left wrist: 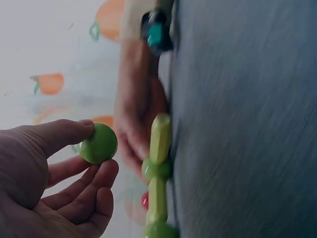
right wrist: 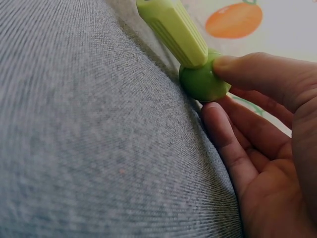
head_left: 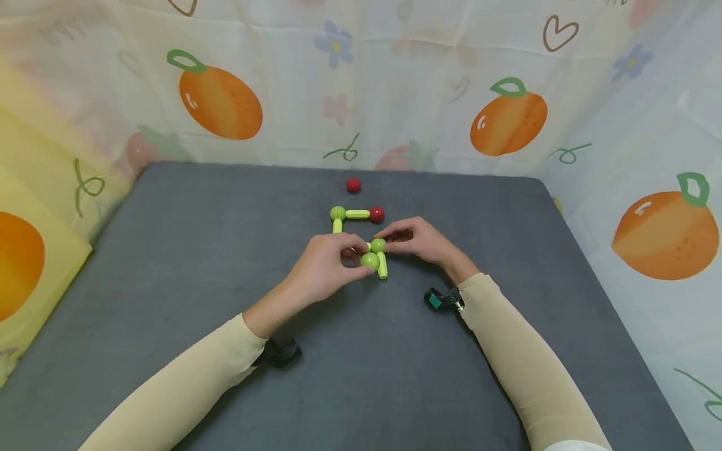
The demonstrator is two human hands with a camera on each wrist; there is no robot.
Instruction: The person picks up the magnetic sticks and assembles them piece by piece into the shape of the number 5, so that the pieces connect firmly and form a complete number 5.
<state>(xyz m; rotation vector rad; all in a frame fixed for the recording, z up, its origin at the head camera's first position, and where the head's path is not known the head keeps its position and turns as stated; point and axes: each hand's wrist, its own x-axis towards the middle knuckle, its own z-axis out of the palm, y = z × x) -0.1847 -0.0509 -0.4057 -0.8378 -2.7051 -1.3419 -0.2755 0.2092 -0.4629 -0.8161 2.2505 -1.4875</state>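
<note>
Between thumb and fingertips my left hand pinches a loose green ball, raised off the table near the front of a ball-and-rod construction. My right hand pinches another green ball, which belongs to that construction and sits low at the table surface. From this ball a yellow-green ribbed rod points toward me with a bare end. Farther back, the construction has a green corner ball, a sideways rod and a red ball at its tip. My left hand covers part of its middle in the head view.
A single red ball lies near the back edge of the dark grey table. Behind stands a fruit-printed cloth, which also runs along the right side. Yellow cloth borders the left.
</note>
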